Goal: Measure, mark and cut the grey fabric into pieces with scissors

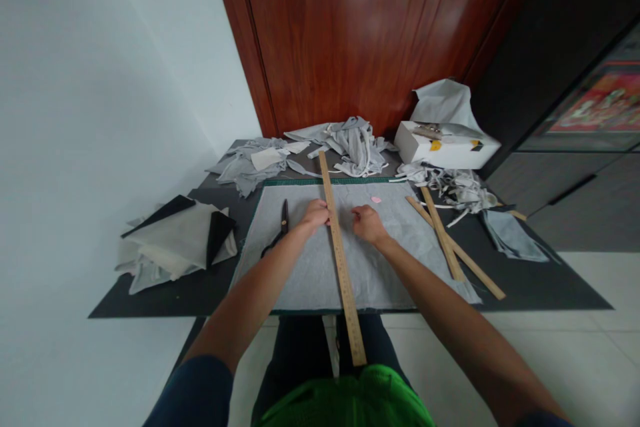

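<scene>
A long wooden ruler (340, 257) lies lengthwise over a grey cloth (300, 280), its near end sticking out past the table's front edge. At the ruler's left edge my left hand (316, 215) is closed, fingertips gripping it. My right hand (369, 224) is just right of the ruler, low over the cloth, with its fingers pinched together; whatever they may hold is too small to make out. A flat pink piece (376, 199), like tailor's chalk, lies beyond my right hand. Black-handled scissors (284, 219) rest on the cloth, partly behind my left forearm.
Two more wooden rulers (443, 233) cross at the right of the cloth. Folded fabric (175, 237) sits at the left; grey scraps (357, 147) are heaped along the back. A white box (445, 150) with cloth on top stands back right. A green mat edge (300, 181) shows beneath the cloth.
</scene>
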{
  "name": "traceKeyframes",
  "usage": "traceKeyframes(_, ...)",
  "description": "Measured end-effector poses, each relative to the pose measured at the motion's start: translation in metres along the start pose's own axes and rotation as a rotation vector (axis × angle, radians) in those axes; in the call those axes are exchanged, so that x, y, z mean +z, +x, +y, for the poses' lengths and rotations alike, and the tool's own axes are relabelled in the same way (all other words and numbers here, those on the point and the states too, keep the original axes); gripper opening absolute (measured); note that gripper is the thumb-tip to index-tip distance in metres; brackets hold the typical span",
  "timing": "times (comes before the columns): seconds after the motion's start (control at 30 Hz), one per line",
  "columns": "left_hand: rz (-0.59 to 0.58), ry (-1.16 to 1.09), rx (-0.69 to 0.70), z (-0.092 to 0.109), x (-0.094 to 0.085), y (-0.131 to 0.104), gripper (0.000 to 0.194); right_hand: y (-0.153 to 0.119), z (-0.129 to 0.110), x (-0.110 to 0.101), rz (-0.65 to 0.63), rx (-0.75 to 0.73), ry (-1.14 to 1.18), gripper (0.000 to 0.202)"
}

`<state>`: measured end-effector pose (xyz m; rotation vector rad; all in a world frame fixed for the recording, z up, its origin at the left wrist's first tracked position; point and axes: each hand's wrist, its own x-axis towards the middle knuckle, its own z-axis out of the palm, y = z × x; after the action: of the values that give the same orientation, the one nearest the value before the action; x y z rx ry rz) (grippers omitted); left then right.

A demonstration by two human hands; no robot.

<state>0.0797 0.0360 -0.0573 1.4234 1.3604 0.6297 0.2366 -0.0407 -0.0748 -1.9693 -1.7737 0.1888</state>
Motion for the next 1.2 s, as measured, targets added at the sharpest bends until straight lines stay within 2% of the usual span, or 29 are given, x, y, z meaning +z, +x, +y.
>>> traceKeyframes(0.1, -0.009, 0.059, -0.002, -0.002, 0.006, 0.003, 0.024, 0.008, 0.020, 0.007, 0.083, -0.057, 0.035, 0.038)
traceKeyframes(0.23, -0.031, 0.112, 0.001, -0.005, 0.009, 0.009, 0.022, 0.015, 0.037, 0.017, 0.173, -0.119, 0.086, 0.037)
traceKeyframes(0.43, -0.138, 0.461, 0.076, -0.004, 0.001, 0.015, 0.013, 0.014, 0.047, 0.031, 0.206, -0.171, 0.014, 0.036)
traceKeyframes(0.6, -0.054, 0.917, 0.358, 0.008, -0.014, 0.012, 0.020, 0.007, 0.051, 0.040, 0.229, -0.158, -0.025, 0.036)
traceKeyframes(0.77, -0.023, 1.064, 0.538, 0.005, -0.021, 0.012, 0.053, 0.001, 0.053, 0.041, 0.227, -0.154, -0.007, 0.039)
traceKeyframes(0.83, 0.021, 1.048, 0.494, 0.001, -0.018, 0.011, 0.050, 0.000, 0.053, 0.041, 0.224, -0.142, 0.006, 0.040)
traceKeyframes(0.97, 0.084, 0.979, 0.316, 0.002, -0.001, 0.004, 0.042, -0.001, 0.053, 0.040, 0.209, -0.129, 0.010, 0.040)
traceKeyframes(1.1, 0.088, 0.992, 0.258, 0.011, 0.018, -0.003, 0.046, -0.002, 0.052, 0.039, 0.194, -0.119, -0.012, 0.042)
traceKeyframes(1.2, 0.116, 0.967, 0.219, 0.015, 0.025, -0.003, 0.047, -0.002, 0.051, 0.036, 0.183, -0.116, -0.014, 0.042)
